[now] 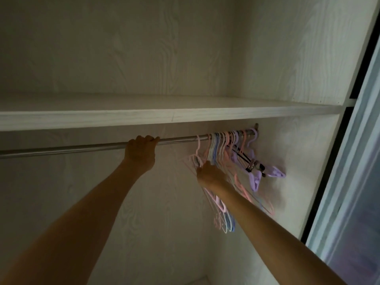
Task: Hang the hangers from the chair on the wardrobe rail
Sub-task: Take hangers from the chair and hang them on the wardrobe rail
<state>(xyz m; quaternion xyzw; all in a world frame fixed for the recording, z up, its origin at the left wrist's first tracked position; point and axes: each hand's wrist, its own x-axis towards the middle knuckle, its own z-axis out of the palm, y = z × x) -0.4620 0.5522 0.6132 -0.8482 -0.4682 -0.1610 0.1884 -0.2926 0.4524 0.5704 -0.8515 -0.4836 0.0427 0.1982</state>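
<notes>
A metal wardrobe rail [72,148] runs under a white shelf. My left hand [140,150] grips the rail near its middle, fingers curled over the top. Several pastel hangers [224,145], pink, blue, white and purple, hang bunched at the rail's right end. The leftmost, a pale pink hanger [197,150], has its hook over the rail a little apart from the bunch. My right hand [208,171] holds this pink hanger just below its neck, against the others. The chair is out of view.
A white shelf [164,116] sits just above the rail. The wardrobe's right side wall [298,161] is close behind the hangers. A sliding door frame [349,161] stands at the far right. The rail's left half carries no hangers.
</notes>
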